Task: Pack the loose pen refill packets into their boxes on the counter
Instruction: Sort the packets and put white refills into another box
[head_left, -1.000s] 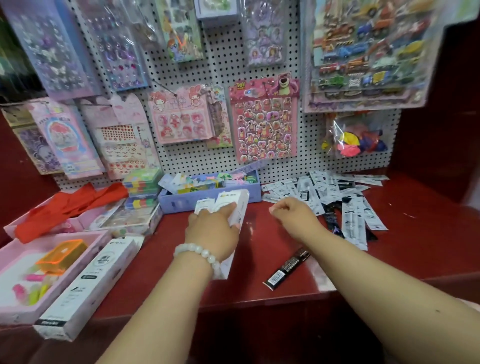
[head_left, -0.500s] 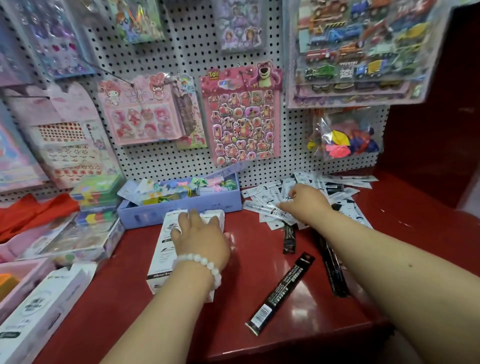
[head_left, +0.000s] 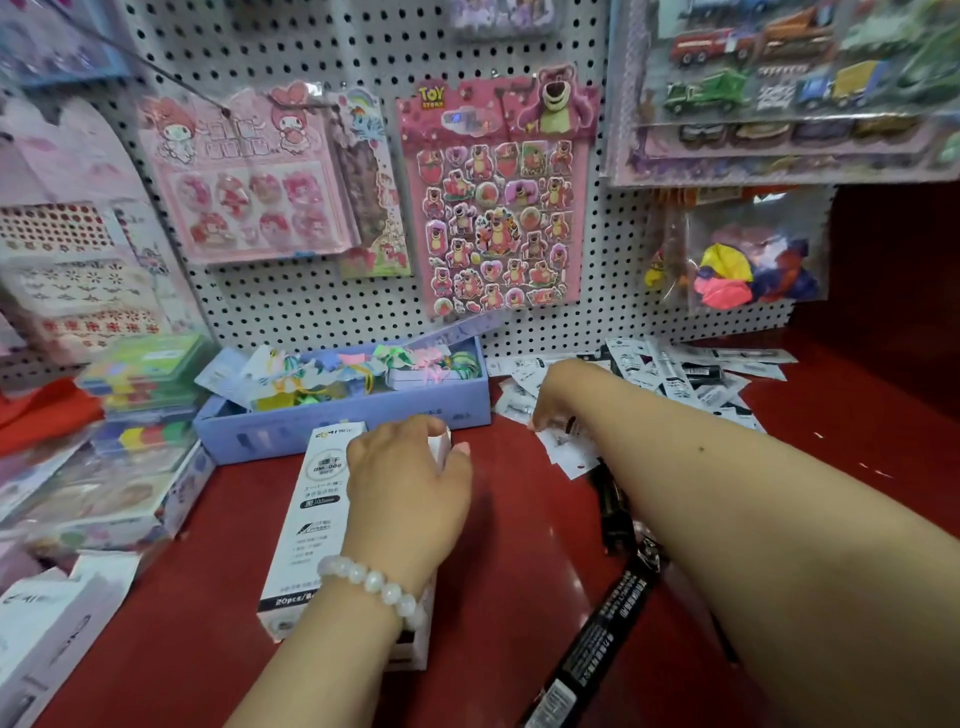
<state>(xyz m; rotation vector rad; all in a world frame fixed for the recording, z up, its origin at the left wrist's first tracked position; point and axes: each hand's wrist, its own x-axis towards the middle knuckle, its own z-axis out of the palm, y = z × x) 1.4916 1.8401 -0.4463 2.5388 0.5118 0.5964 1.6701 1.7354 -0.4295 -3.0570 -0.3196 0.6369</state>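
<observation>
At the lower left edge of the frame a white carton (head_left: 49, 631) lies partly cut off on the red counter (head_left: 498, 582). Above it, at mid left, a stack of clear-wrapped colourful sets (head_left: 130, 431) leans by the pegboard (head_left: 291, 301). Right of that, a lilac tray (head_left: 332, 415) full of pastel trinkets sits against the pegboard's foot. In front of the tray, at lower centre, a long white refill box (head_left: 311, 525) lies flat on the counter, its far end towards the tray. The left hand (head_left: 405, 493), with a bead bracelet (head_left: 371, 584) on the wrist, lies over the box with fingers curled round its far right corner, thumb on the side. Above centre hangs a pink bear sticker sheet (head_left: 498, 208). Right of centre, the right hand (head_left: 558, 395) reaches into the pile of loose refill packets (head_left: 675, 374) spread along the pegboard at mid right; its fingers curl down and pinch a white packet (head_left: 566, 452) at the pile's near edge. Under the right forearm, a black packet (head_left: 597, 639) lies diagonally at the lower right, with more dark packets half hidden beside it. A bag of balloons (head_left: 748, 265) hangs at the upper right.
</observation>
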